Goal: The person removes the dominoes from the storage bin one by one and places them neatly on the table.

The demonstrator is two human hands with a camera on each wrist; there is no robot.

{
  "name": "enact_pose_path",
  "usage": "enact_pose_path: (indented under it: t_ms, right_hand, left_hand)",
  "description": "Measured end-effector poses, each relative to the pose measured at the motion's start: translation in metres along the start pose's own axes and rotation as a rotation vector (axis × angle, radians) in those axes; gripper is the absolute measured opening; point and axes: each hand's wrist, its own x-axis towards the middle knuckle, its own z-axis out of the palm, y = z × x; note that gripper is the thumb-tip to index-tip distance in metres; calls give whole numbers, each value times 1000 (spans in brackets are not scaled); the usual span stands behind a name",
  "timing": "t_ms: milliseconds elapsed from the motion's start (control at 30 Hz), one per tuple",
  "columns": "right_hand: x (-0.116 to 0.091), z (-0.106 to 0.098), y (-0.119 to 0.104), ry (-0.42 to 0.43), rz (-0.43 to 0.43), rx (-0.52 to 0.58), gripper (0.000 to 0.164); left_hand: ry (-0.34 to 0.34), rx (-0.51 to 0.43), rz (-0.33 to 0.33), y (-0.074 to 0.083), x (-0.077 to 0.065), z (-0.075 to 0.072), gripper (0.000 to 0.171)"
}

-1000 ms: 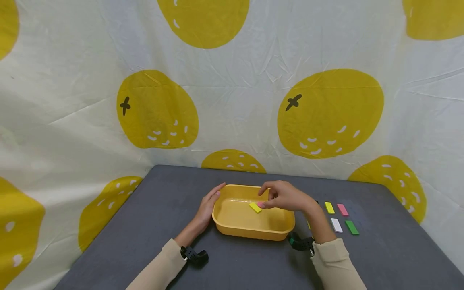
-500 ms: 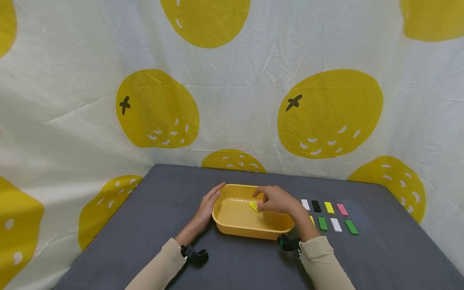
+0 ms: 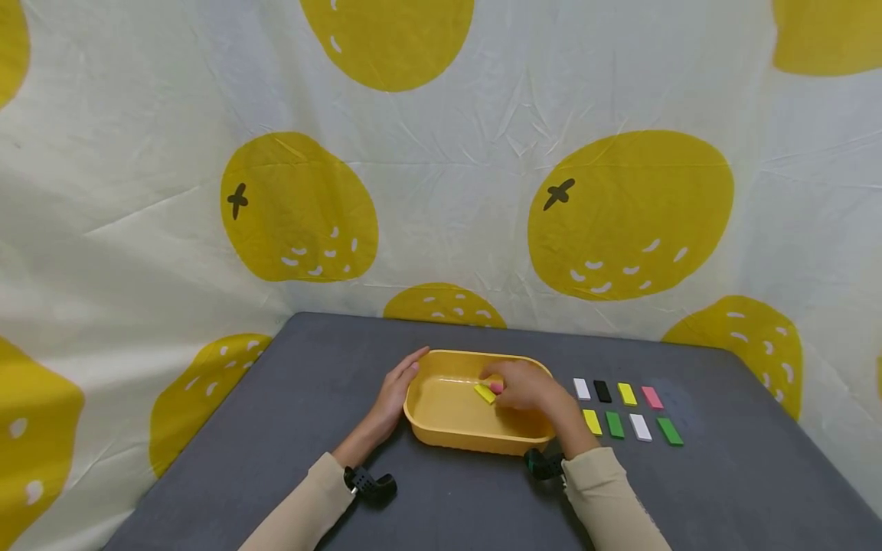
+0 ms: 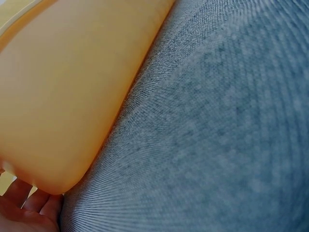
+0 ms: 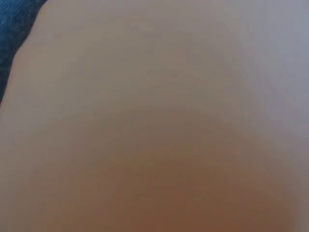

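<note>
A yellow-orange plastic tub [image 3: 475,441] stands on the dark table. My left hand [image 3: 391,394] rests along its left wall; the left wrist view shows fingertips [image 4: 37,200] touching the outside of the tub's wall [image 4: 72,96]. Inside the tub, my right hand [image 3: 527,386] reaches down with bent fingers and pinches a small pink block [image 3: 496,388], partly hidden by them. Beside it in the tub lies a flat yellow block [image 3: 485,393]. Blurred skin of the right hand [image 5: 154,116] fills most of the right wrist view, so its fingertips do not show there.
Right of the tub, flat rectangular blocks lie in two rows: white [image 3: 582,389], black [image 3: 602,391], yellow [image 3: 627,394] and pink [image 3: 651,397] behind; yellow [image 3: 592,422], green [image 3: 615,425], white [image 3: 640,427] and green [image 3: 670,431] in front. A fruit-print curtain [image 3: 448,214] hangs behind the table.
My right hand has moved left and lower into the tub, and its fingers have come together around the pink block. The left hand and the tub have stayed nearly still.
</note>
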Motion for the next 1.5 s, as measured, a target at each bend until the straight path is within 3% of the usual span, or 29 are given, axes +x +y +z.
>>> enact_pose_path:
  t_ms: [267, 500, 833, 1500]
  right_hand:
    - [2, 2, 1, -29, 0, 15, 34]
    - [3, 5, 0, -40, 36, 91, 43]
    - [4, 6, 0, -43, 24, 149, 41]
    - [-8, -23, -18, 4, 10, 153, 41]
  left_hand:
    - [-4, 5, 6, 2, -1, 0, 47]
    - [4, -14, -9, 3, 0, 0, 45]
    - [9, -15, -13, 2, -1, 1, 45]
    - [13, -2, -10, 1, 0, 0, 46]
